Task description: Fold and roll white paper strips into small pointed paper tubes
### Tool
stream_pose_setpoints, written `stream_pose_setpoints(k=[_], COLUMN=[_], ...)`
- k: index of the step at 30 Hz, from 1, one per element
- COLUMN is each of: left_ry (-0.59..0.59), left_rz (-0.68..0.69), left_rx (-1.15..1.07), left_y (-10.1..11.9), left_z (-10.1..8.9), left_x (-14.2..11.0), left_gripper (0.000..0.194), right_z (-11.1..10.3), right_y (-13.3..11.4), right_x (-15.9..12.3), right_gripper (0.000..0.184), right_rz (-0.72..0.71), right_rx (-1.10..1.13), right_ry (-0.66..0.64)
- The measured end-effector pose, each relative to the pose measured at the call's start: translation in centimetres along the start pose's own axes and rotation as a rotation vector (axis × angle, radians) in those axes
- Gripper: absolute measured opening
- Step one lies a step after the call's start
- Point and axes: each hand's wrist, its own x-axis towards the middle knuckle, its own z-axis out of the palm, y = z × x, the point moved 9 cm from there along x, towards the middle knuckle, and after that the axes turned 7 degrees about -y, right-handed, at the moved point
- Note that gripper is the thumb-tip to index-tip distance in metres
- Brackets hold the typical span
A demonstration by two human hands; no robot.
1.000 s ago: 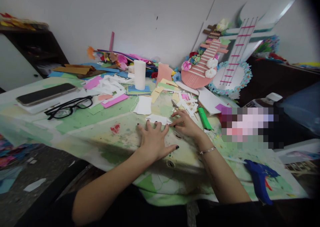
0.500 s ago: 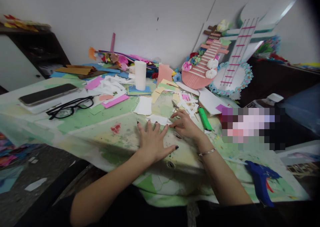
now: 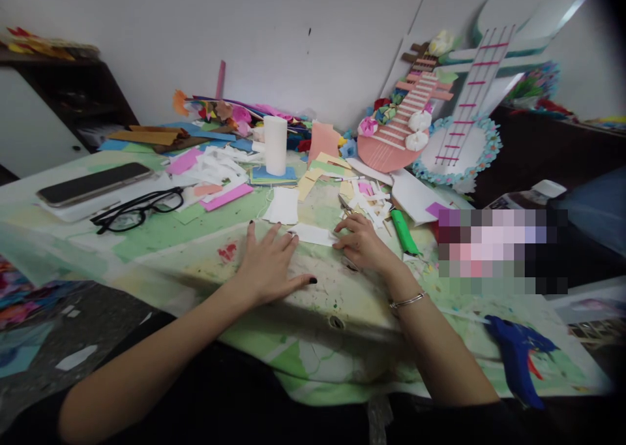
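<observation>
A narrow strip of white paper [image 3: 313, 235] lies flat on the paint-stained table cover in front of me. My left hand [image 3: 268, 262] rests palm down with its fingers spread, one fingertip by the strip's left end. At the strip's right end, the curled fingers of my right hand [image 3: 360, 241] pinch its edge. A small white paper piece [image 3: 282, 206] with thread beside it lies just behind the strip. Beyond my right hand are white paper scraps [image 3: 366, 203] and a green tube-like object [image 3: 404, 232].
Black glasses [image 3: 141, 211] and a phone [image 3: 95, 184] lie at the left. A white cylinder [image 3: 275, 146] stands on coloured paper. Paper guitar-like crafts [image 3: 388, 153] lean on the back wall. A blue glue gun [image 3: 513, 360] lies near the right front edge.
My left hand has slid left along the strip, uncovering more of it. My right hand stays at the strip's right end. The view has shifted slightly.
</observation>
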Motion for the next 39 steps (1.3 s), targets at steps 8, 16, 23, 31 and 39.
stream_pose_setpoints(k=[8, 16, 23, 31, 39], left_ry=[0.084, 0.103, -0.271, -0.539, -0.192], left_rz=[0.023, 0.127, 0.498, 0.574, 0.111], left_rx=[-0.025, -0.419, -0.434, -0.424, -0.77], left_y=[-2.4, -6.3, 1.9, 5.8, -0.3], left_z=[-0.8, -2.6, -1.1, 0.3, -1.3], left_x=[0.3, 8.0, 13.8, 14.4, 18.5], left_gripper=[0.065, 0.035, 0.022, 0.017, 0.013], right_z=[0.0, -1.1, -3.0, -3.8, -4.4], right_y=[0.2, 1.3, 4.4, 4.8, 5.0], right_x=[0.0, 0.0, -1.2, -1.7, -2.1], right_gripper=[0.028, 0.033, 0.029, 0.028, 0.028], right_rz=[0.0, 0.021, 0.219, 0.289, 0.352], right_rx=[0.045, 0.16, 0.158, 0.141, 0.167], right_ry=[0.02, 0.118, 0.302, 0.398, 0.495])
